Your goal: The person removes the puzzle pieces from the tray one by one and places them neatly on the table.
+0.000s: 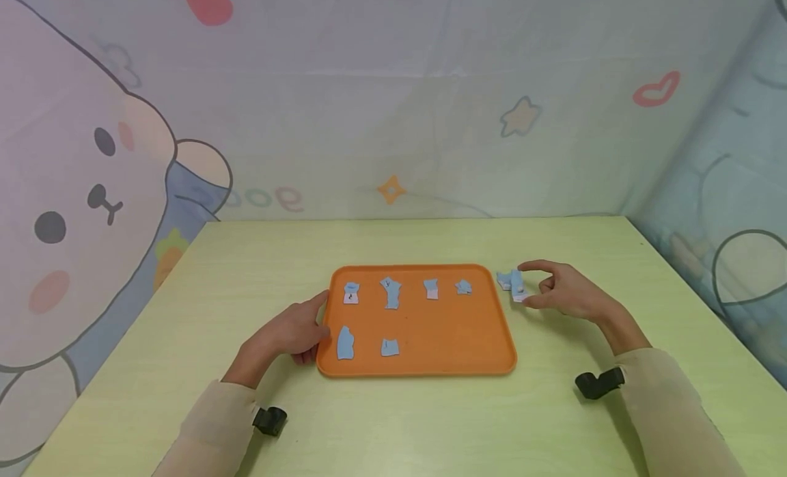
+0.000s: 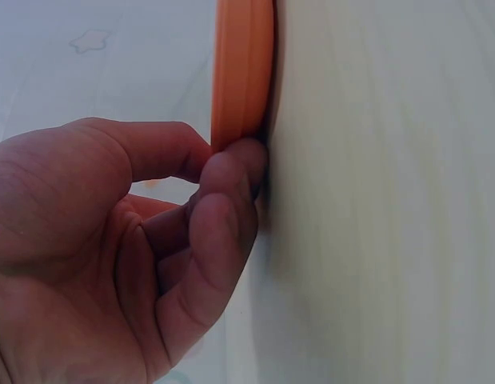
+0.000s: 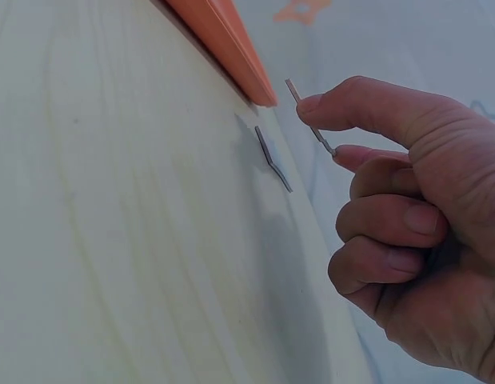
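Note:
At the left rim of an orange tray (image 1: 430,354), my left hand (image 1: 299,326) grips the edge; the left wrist view shows its thumb and curled fingers (image 2: 215,232) around the tray's edge. My right hand (image 1: 565,290) is just beyond the tray's right side. Its thumb and index finger pinch a thin light-blue paper piece with a pale pink end (image 1: 517,285), seen edge-on in the right wrist view. The other right fingers are curled in. Just under and left of it, a second blue piece (image 1: 503,280) lies on the table, slightly bent (image 3: 267,152).
Several torn blue pieces lie in the tray: a back row including a long one (image 1: 391,294), and two in front, one tall (image 1: 346,344) and one small (image 1: 390,348). The pale green table (image 1: 406,429) meets a printed cloth backdrop (image 1: 369,87) behind.

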The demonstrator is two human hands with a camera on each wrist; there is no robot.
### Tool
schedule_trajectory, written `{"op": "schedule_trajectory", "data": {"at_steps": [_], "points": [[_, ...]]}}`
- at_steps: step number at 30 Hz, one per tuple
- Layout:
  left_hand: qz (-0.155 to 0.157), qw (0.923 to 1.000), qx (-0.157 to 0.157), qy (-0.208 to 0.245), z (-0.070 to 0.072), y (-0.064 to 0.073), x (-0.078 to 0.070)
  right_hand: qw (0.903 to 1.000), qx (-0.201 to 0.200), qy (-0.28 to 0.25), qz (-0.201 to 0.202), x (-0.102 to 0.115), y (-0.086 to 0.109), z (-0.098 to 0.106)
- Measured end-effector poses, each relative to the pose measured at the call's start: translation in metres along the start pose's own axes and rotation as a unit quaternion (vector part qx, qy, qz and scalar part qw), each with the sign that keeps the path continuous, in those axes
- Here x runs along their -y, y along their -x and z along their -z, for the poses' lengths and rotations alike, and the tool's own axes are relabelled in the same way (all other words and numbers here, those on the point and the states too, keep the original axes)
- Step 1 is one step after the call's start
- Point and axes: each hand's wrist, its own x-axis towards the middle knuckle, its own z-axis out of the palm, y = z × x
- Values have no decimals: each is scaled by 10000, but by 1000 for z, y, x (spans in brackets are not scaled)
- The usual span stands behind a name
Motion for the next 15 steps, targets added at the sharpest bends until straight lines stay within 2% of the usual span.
{"op": "schedule_trajectory", "data": {"at_steps": [15], "points": [[73,9999,-34,-101,0,0,0,9999,-5,-101,-20,-10,1,7]]}}
